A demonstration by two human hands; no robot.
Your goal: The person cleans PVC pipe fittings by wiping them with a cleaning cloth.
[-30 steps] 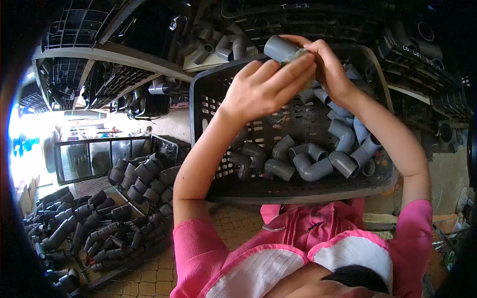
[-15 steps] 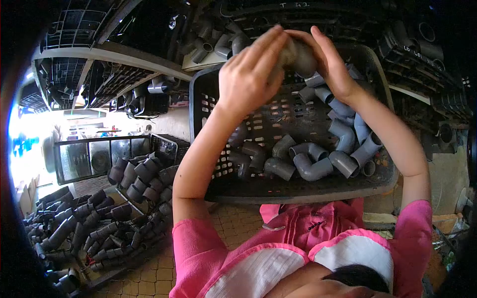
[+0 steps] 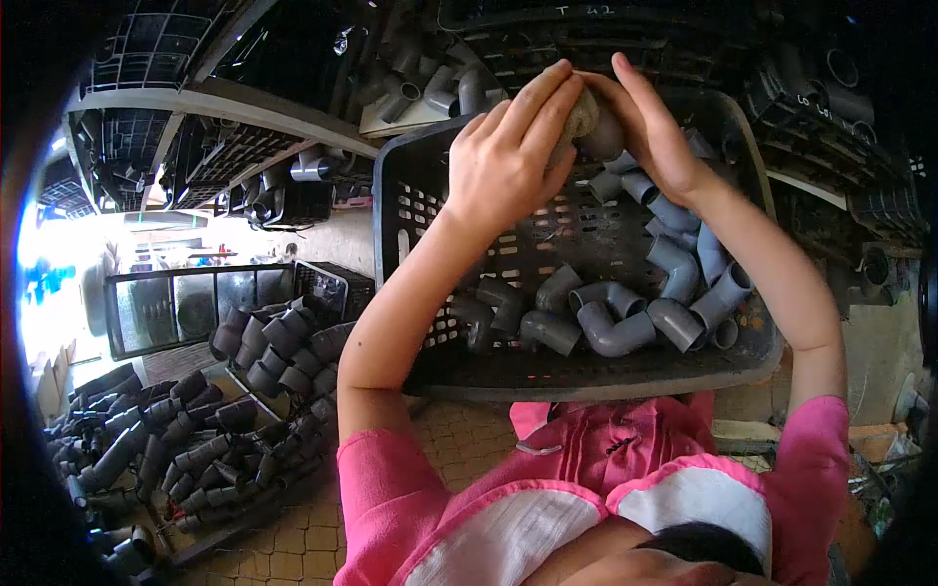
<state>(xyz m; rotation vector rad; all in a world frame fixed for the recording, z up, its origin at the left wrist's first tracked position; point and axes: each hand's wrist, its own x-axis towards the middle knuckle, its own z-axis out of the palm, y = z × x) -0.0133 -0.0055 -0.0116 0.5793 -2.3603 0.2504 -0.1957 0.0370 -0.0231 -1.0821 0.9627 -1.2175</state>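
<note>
Above the far side of a black plastic crate (image 3: 586,381), both my hands are around a grey pipe fitting (image 3: 601,137). My left hand (image 3: 513,146) has its fingers wrapped over a tan cloth-like piece (image 3: 581,114) at the fitting's left side. On the right, my right hand (image 3: 660,137) rests against the fitting with its palm, the thumb standing apart; part of its fingers is hidden. Grey elbow fittings (image 3: 616,327) lie in the crate along its near and right sides.
A large heap of dark fittings (image 3: 205,449) lies at the lower left. More crates with fittings stand at the upper right (image 3: 821,107) and on the left racks (image 3: 215,146). Loose elbows (image 3: 440,93) sit beyond the crate.
My left hand has shifted slightly right and down, its fingers now lower over the cloth-like piece. My right hand has moved only a little.
</note>
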